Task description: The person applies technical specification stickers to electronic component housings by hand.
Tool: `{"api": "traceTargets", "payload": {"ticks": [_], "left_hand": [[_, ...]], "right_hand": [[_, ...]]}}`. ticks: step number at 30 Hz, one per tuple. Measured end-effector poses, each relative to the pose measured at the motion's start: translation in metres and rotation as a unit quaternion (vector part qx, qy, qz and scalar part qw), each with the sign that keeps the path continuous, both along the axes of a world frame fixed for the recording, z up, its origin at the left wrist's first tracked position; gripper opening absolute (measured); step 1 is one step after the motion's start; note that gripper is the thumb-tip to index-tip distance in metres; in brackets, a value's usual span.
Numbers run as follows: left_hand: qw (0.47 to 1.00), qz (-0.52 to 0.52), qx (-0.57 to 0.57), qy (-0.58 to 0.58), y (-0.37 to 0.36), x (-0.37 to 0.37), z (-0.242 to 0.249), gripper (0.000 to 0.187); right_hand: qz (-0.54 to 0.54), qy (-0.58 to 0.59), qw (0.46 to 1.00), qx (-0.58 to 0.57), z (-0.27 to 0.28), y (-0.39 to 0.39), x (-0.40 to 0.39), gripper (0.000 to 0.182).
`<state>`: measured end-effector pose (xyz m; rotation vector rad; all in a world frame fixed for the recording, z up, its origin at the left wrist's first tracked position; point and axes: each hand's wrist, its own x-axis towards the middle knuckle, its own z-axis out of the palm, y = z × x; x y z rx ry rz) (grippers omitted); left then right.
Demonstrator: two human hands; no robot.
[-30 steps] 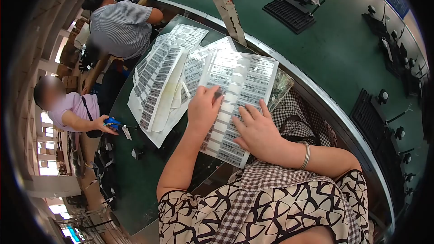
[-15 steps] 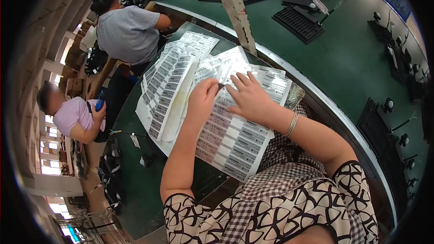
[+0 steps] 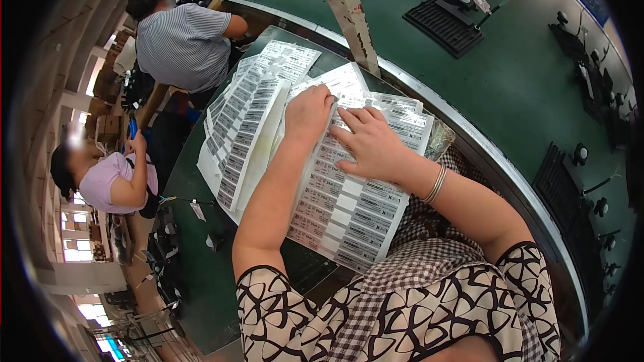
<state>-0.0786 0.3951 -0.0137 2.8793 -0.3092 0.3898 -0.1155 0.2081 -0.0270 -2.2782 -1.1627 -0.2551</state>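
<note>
A sheet of printed labels lies on the green table under both of my hands, with a blank strip down its middle. My left hand is closed near the sheet's upper left part, thumb and fingers pinched on a small dark thing too small to make out. Beside it, my right hand rests flat on the sheet, fingers spread, holding nothing. More label sheets are fanned out to the left, and a partly lifted sheet lies next to my left forearm.
A worn post rises beyond the sheets. Past the metal edge, black ribbed parts lie on a green surface. A person in a striped shirt and one in pink are at the left. Black wired parts lie at lower left.
My left hand has moved up along the sheet, away from my body. My right hand has stayed nearly in place. The person in pink has raised a hand with a blue object.
</note>
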Motion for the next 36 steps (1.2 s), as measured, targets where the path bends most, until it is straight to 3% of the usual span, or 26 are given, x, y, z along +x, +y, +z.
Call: {"api": "traceTargets", "payload": {"ticks": [4, 11, 31, 34, 36], "left_hand": [[0.999, -0.027, -0.029, 0.031, 0.003, 0.006, 0.006, 0.014], [0.983, 0.044, -0.018, 0.176, -0.008, 0.014, 0.028, 0.027], [0.986, 0.073, 0.005, 0.152, -0.016, 0.012, 0.026, 0.03], [0.989, 0.064, 0.013, 0.132, -0.02, 0.01, 0.03, 0.03], [0.992, 0.044, -0.026, 0.113, -0.027, 0.005, 0.039, 0.028]], "right_hand": [[-0.003, -0.016, 1.0, 0.014, -0.002, 0.0, -0.001, 0.057], [0.008, 0.043, 0.998, -0.039, 0.007, -0.001, -0.001, 0.059], [0.005, 0.021, 1.0, -0.019, 0.003, -0.002, -0.003, 0.059], [-0.006, -0.073, 0.996, 0.05, -0.008, 0.002, -0.002, 0.055], [0.072, -0.017, 0.997, 0.035, -0.01, 0.002, 0.001, 0.054]]}}
